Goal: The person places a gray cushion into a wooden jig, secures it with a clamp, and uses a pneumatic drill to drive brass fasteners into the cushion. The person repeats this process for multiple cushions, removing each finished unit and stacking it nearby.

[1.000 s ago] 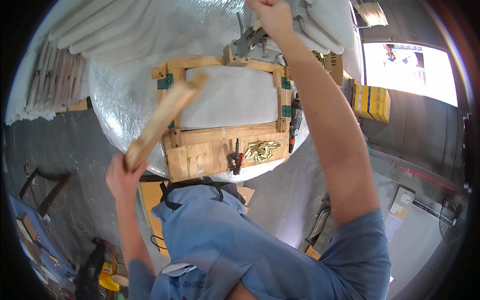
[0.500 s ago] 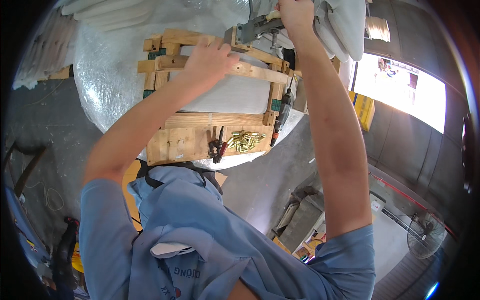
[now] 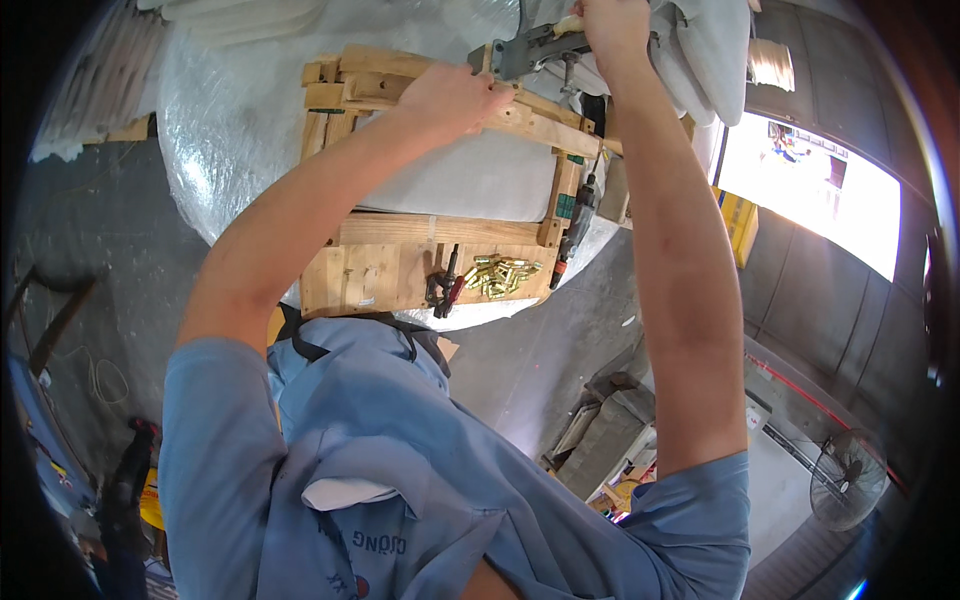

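My right hand (image 3: 615, 40) is wrapped round the handle of a grey metal nail gun (image 3: 535, 52) at the top of the view. The tool's head sits against the far rail of a slatted wooden frame (image 3: 545, 132). My left hand (image 3: 455, 102) grips this frame at its upper rails, fingers curled over the wood close to the tool's nose; its fingertips are partly hidden. Below, on a wooden board (image 3: 340, 280), lie a pile of brass-coloured threaded inserts (image 3: 502, 276) and a small dark tool with a red part (image 3: 445, 285).
A dark power driver (image 3: 578, 215) with an orange end lies along the frame's right side. Clear plastic wrap (image 3: 205, 150) covers the surface beneath. White padded pieces (image 3: 710, 60) stand at the upper right. A fan (image 3: 848, 478) is at the lower right.
My left hand has shifted right along the rails, closer to the nail gun. The frame and tools sit slightly further right in view, and the nail gun stays in my right hand.
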{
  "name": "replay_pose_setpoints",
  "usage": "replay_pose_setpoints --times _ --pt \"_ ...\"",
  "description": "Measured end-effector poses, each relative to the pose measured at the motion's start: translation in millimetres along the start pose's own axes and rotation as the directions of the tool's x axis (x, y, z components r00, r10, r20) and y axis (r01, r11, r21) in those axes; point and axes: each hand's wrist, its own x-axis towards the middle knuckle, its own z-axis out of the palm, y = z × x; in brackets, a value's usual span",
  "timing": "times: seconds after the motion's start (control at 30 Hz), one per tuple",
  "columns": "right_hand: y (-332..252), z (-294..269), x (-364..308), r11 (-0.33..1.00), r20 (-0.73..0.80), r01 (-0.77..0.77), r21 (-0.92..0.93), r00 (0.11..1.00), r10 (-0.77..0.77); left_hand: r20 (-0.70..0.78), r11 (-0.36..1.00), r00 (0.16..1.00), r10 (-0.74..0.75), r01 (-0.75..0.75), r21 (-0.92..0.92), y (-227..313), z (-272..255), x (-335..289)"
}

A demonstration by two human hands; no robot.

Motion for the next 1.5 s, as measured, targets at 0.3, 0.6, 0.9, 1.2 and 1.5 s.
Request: replay_pose_setpoints --times 0.3,0.6,0.9,1.2,1.5 --pt "-6 3 -3 0.997 0.041 -0.032 0.071 0.999 0.029 -0.007 0.999 1.000 -0.004 0.003 -0.035 2 -2 -3" --pt "1 -1 3 1.000 0.033 -0.014 -0.015 0.999 0.015 0.028 0.999 0.999 -0.019 0.019 -0.031 3 -3 -1" --pt "5 -3 5 0.999 0.033 -0.018 -0.039 0.999 0.019 0.060 0.997 0.998 -0.012 0.016 -0.079 3 -8 1" --pt "15 -8 10 1.000 0.037 0.017 0.004 0.999 -0.017 0.031 0.997 0.998 -0.060 0.061 -0.045 5 -5 0" --pt "7 -11 4 0.990 0.070 -0.102 0.098 0.993 0.096 0.020 0.995 0.997 -0.071 0.072 -0.073 4 -6 3"
